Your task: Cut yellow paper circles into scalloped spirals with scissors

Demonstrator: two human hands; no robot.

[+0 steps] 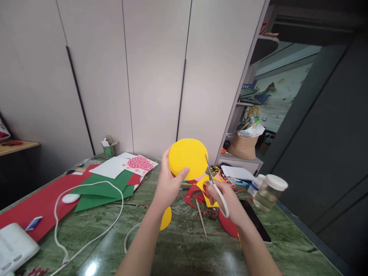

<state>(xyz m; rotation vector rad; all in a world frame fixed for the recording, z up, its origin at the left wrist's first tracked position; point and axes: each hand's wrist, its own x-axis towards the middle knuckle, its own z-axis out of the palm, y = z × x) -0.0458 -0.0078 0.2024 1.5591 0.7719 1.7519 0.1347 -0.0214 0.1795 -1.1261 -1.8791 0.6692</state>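
Note:
My left hand point(169, 180) pinches a yellow paper disc point(186, 157) between thumb and fingers, held up above the table with its face toward me. In my right hand point(222, 195) is a pair of scissors point(220, 199) with white handles, the blades pointing up at the right edge of the disc. Below the hands lie yellow paper scraps point(211, 201), red paper scraps point(189, 197) and a pencil-like wooden stick point(201, 218). Another yellow disc point(166, 218) lies partly behind my left forearm. A red disc point(228, 224) is partly covered by my right arm.
Red sheets point(25, 205), green sheets point(100, 191) and a white cable point(120, 207) spread across the left. At right are a dark phone or tablet point(255, 222) and a lidded jar point(270, 193). A small green box point(108, 148) stands near the cabinet point(155, 76).

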